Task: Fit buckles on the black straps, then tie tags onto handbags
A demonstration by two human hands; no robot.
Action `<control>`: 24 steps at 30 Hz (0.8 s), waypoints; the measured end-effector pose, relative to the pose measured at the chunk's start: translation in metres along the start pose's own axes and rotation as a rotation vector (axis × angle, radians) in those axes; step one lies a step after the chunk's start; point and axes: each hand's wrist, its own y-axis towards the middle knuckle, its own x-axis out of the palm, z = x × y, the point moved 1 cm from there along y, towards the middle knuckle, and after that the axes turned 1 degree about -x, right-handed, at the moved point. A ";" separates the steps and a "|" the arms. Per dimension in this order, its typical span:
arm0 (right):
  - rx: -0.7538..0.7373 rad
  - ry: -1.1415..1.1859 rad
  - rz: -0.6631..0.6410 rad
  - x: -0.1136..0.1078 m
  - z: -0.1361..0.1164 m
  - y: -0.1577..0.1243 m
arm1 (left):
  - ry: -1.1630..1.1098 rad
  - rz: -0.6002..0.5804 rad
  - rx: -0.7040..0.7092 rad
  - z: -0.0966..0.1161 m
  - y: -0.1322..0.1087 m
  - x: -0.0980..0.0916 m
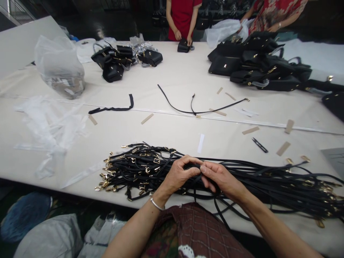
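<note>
My left hand point(185, 171) and my right hand point(217, 176) meet in front of me, thumbs and fingertips pinched together on a thin black strap point(195, 195). Part of the strap hangs down towards my lap; the bit between my fingertips is mostly hidden. Beneath and behind both hands lies a long heap of black bag straps point(139, 168) with gold buckles and clasps at both ends. Farther off, one single strap point(174, 107) with gold fittings rests in a curve on the table.
Black handbags point(258, 64) are piled at the back right, with more handbags point(115, 61) at the back left. Thread snips point(259, 145) lie right of centre among paper strips. A clear plastic bag point(59, 68) and white scraps point(53, 125) occupy the left. Two people work across the table point(166, 136).
</note>
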 end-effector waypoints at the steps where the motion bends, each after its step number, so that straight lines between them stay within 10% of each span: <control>1: -0.004 0.008 0.001 0.001 0.000 0.000 | -0.007 -0.010 0.002 0.000 0.001 0.001; 10: 0.004 0.092 -0.012 -0.001 0.008 -0.002 | -0.439 0.123 -0.092 -0.012 0.004 0.004; 24: -0.085 0.270 0.069 -0.005 0.026 -0.011 | -0.130 0.314 -0.023 -0.021 0.008 -0.022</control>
